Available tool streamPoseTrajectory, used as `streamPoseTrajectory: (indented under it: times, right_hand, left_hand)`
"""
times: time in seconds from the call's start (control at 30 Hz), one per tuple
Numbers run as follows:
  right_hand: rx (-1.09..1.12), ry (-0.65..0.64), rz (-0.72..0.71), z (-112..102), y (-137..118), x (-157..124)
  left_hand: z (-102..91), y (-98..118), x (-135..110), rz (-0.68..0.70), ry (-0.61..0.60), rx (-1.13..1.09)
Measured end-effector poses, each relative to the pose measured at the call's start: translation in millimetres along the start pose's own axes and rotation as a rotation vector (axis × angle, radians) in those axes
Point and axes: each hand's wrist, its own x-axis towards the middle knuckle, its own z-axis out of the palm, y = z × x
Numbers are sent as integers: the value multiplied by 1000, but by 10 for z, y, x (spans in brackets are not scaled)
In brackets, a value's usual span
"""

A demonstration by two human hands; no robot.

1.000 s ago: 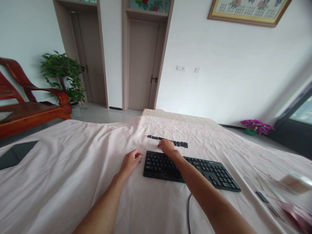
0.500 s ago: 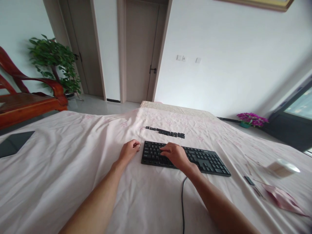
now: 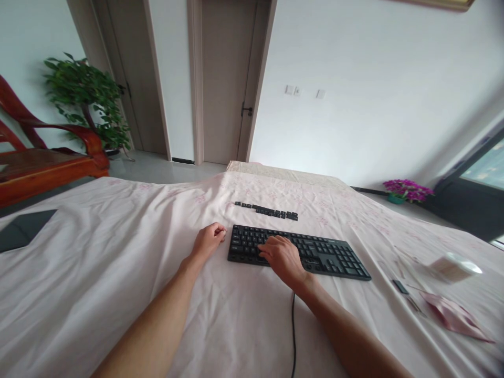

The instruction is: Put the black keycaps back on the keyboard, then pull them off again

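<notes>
Single head-worn cam, looking forward and kinda down across the cloth [image 3: 220,325]. Left hand [image 3: 208,241], right hand [image 3: 281,257] and keyboard [image 3: 334,257] land around mid-frame, fairly close. It's aimed high enough that wall [image 3: 338,47] and door [image 3: 224,79] fill much of the top half. Pretty wide too: plant [image 3: 81,86] upper left, purple flowers [image 3: 411,189] toward the right edge.

Keyboard [image 3: 334,254] showing mostly matt plastic; cloth [image 3: 224,320] looking soft and creased.
Loose keys [image 3: 263,209] are showing similar plastic, the chair [image 3: 59,169] is gleaming like varnished wood, the tub [image 3: 454,269] is catching light on clear, glossy plastic, the pink fabric [image 3: 452,315] is giving a satiny sheen.
</notes>
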Motion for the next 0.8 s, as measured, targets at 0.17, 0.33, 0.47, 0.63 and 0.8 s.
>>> streamPoseTrajectory:
  times: [0.17, 0.33, 0.47, 0.63, 0.8]
  right_hand:
    - [-11, -16, -15, 3, -18, 10]
    - [-51, -26, -29, 10, -33, 12]
    - [-106, -12, -65, 34, -57, -2]
    - [-172, -31, -84, 25, -128, -42]
    - [-181, -47, -69, -27, -197, -108]
  left_hand:
    - [2, -4, -1, 4, 2, 3]
    - [2, 7, -8, -4, 11, 3]
    - [-2, 23, -19, -4, 13, 12]
    - [-5, 14, -20, 17, 9, 29]
    - [1, 7, -14, 11, 13, 29]
